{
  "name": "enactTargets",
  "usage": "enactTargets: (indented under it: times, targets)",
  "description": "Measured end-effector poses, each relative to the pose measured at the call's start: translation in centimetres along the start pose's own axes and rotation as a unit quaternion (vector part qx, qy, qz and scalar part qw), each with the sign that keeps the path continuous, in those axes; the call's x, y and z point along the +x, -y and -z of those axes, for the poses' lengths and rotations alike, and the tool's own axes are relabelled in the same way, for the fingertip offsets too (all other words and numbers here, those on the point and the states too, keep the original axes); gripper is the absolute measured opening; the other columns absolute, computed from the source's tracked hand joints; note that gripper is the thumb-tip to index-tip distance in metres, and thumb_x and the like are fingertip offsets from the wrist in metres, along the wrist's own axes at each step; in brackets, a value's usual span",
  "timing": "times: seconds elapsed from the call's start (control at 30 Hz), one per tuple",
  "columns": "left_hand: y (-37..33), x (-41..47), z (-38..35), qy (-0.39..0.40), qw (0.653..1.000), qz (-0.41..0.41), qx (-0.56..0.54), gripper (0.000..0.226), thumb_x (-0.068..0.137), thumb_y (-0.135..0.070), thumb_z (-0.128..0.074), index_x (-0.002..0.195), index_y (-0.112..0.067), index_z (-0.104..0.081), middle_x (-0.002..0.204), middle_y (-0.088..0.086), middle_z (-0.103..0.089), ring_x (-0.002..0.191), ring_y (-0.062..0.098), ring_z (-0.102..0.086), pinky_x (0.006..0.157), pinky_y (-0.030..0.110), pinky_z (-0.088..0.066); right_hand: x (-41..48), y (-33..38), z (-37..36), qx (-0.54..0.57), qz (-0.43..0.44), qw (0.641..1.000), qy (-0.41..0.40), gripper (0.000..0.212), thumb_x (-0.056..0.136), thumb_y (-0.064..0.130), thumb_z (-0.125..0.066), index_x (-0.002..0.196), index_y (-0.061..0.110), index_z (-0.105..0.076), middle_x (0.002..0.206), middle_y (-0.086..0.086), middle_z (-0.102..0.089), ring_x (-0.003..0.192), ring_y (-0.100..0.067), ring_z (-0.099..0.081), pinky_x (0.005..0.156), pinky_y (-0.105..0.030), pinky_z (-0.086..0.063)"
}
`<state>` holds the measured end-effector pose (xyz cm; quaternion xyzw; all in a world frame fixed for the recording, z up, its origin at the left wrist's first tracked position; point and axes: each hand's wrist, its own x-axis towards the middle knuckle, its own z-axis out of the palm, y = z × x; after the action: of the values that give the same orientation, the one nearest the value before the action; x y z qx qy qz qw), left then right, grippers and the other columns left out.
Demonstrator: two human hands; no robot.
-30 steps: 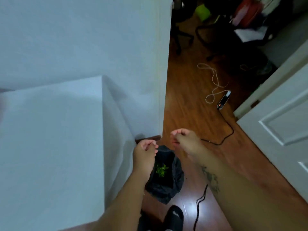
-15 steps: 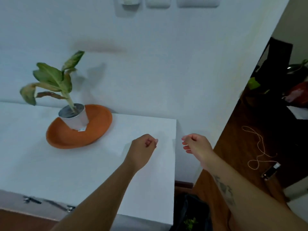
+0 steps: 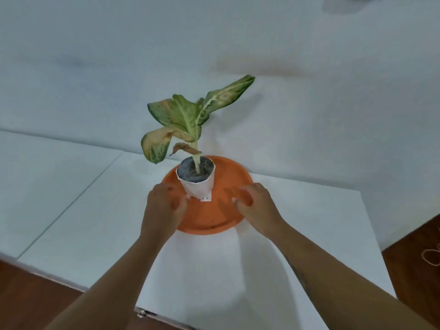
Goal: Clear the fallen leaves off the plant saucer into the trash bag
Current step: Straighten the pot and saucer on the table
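An orange plant saucer point(image 3: 214, 219) lies on a white tabletop point(image 3: 71, 210) by the wall. A small white pot point(image 3: 198, 188) with dark soil stands in it and holds a plant point(image 3: 190, 115) with green and yellowed leaves. My left hand point(image 3: 164, 206) hovers over the saucer's left side, its fingers bent down beside the pot's base. My right hand point(image 3: 254, 206) is over the right side with its fingers spread, blurred by motion. Neither hand holds anything that I can see. No loose leaves show on the bare saucer. The trash bag is out of view.
The white wall point(image 3: 309, 67) rises right behind the plant. The tabletop ends at its right edge, past which brown wooden floor point(image 3: 414, 282) lies with a pale looped cord point(image 3: 431, 257). A metal hinge point(image 3: 142, 313) sits at the table's front edge.
My view swung from the trash bag on the floor up to the table. Both hands moved left and forward from the table's right end onto the saucer, and their fingers opened.
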<state>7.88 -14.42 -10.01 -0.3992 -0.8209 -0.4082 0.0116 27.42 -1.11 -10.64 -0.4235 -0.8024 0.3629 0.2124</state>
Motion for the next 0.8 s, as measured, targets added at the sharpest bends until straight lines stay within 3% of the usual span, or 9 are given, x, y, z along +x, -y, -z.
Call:
enactTargets:
  times: [0.1,0.2,0.3,0.4,0.5,0.57,0.67,0.8]
  targets:
    - [2.4,3.4,0.7,0.068,0.996,-0.012,-0.059,0.062,0.066,-0.047,-0.078,0.117,-0.055,-0.043,0.104,-0.031,-0.051,0.093,-0.008,-0.054,0.079,0.017,-0.043,0.3,-0.1,-3.3,-0.031,-0.043,0.999,-0.002,0.07,0.088,0.041,-0.061,0.148,0.02,-0.033,0.16,-0.004,-0.019,0.147,-0.024,-0.02,0.115,-0.036,-0.024]
    - [4.2,6.2,-0.2,0.204,0.97,0.015,-0.131,0.096,0.058,-0.057,-0.085,0.137,-0.046,-0.032,0.128,-0.042,-0.04,0.116,-0.022,-0.042,0.094,0.013,-0.037,-0.3,-1.3,-5.4,-0.081,-0.042,0.996,-0.025,0.072,0.092,0.041,-0.051,0.153,0.02,-0.02,0.164,0.005,-0.003,0.151,-0.017,-0.005,0.119,-0.036,-0.021]
    - [4.6,8.0,-2.0,0.271,0.947,-0.028,-0.17,0.097,0.06,-0.042,-0.091,0.139,-0.044,-0.036,0.133,-0.03,-0.052,0.125,-0.01,-0.048,0.102,0.019,-0.044,-0.8,-1.8,-5.9,-0.109,-0.021,0.992,-0.059,0.067,0.093,0.041,-0.046,0.153,0.021,-0.023,0.164,0.01,-0.003,0.15,-0.01,-0.006,0.115,-0.03,-0.026]
    - [4.4,8.2,-3.3,0.243,0.95,-0.032,-0.196,0.097,0.062,-0.038,-0.089,0.143,-0.033,-0.036,0.137,-0.02,-0.053,0.129,0.001,-0.049,0.106,0.028,-0.044,-1.1,-2.1,-5.9,-0.134,-0.003,0.988,-0.076,0.064,0.093,0.044,-0.039,0.152,0.021,-0.026,0.164,0.011,-0.004,0.149,-0.006,-0.012,0.111,-0.024,-0.028]
    - [4.1,7.4,-4.1,0.203,0.956,-0.028,-0.211,0.101,0.062,-0.039,-0.089,0.145,-0.029,-0.033,0.132,-0.034,-0.049,0.124,-0.013,-0.046,0.094,0.005,-0.042,-0.9,-2.2,-6.2,-0.147,-0.003,0.985,-0.094,0.064,0.092,0.046,-0.034,0.15,0.021,-0.03,0.163,0.012,-0.008,0.147,-0.005,-0.019,0.108,-0.023,-0.031]
    - [3.5,6.8,-4.4,0.195,0.953,-0.037,-0.228,0.1,0.063,-0.037,-0.089,0.144,-0.038,-0.031,0.129,-0.043,-0.045,0.124,-0.017,-0.043,0.091,-0.002,-0.036,-0.9,-2.3,-6.4,-0.153,0.0,0.983,-0.102,0.063,0.091,0.046,-0.033,0.149,0.021,-0.034,0.163,0.013,-0.011,0.146,-0.005,-0.022,0.105,-0.021,-0.032]
    - [2.2,6.0,-4.7,0.184,0.958,-0.044,-0.214,0.092,0.062,-0.044,-0.088,0.131,-0.06,-0.028,0.129,-0.041,-0.046,0.125,-0.013,-0.045,0.095,0.0,-0.035,-0.8,-2.3,-6.3,-0.157,0.003,0.982,-0.106,0.063,0.091,0.047,-0.032,0.148,0.021,-0.035,0.163,0.014,-0.012,0.146,-0.005,-0.023,0.104,-0.021,-0.033]
    - [1.2,5.2,-4.9,0.181,0.967,-0.049,-0.17,0.081,0.064,-0.051,-0.085,0.13,-0.048,-0.038,0.13,-0.03,-0.052,0.124,-0.009,-0.047,0.103,0.019,-0.042,-0.9,-2.0,-6.1,-0.142,0.005,0.984,-0.109,0.064,0.09,0.046,-0.033,0.148,0.021,-0.035,0.163,0.013,-0.012,0.145,-0.006,-0.025,0.103,-0.026,-0.041]
